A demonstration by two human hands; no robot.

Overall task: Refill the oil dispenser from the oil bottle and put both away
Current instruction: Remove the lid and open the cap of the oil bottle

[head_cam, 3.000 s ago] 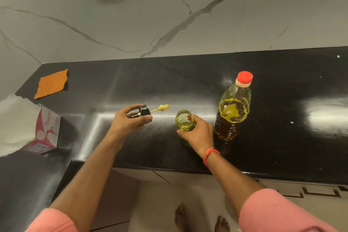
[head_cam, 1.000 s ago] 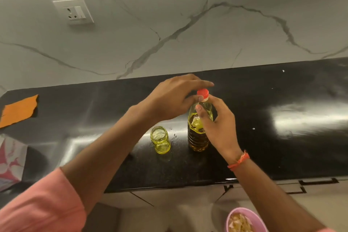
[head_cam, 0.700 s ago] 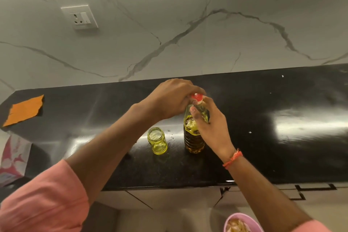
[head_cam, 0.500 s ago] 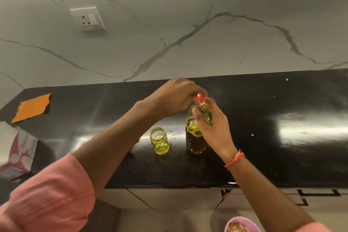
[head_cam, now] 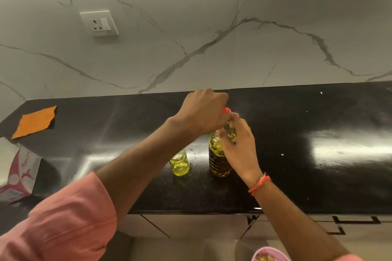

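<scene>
Standing upright, the oil bottle (head_cam: 219, 160) is gripped by the right hand (head_cam: 239, 146), left hand (head_cam: 203, 110) pinching its red cap (head_cam: 226, 110).

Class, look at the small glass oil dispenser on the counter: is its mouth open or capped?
Open: the oil dispenser stands upright with its round mouth bare, no lid on it.

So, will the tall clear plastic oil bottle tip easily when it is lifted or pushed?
The tall clear plastic oil bottle is narrow, so it may tip if pushed high. It looks about half full, probably moderately heavy. The ribbed plastic could be oily and slippery.
</scene>
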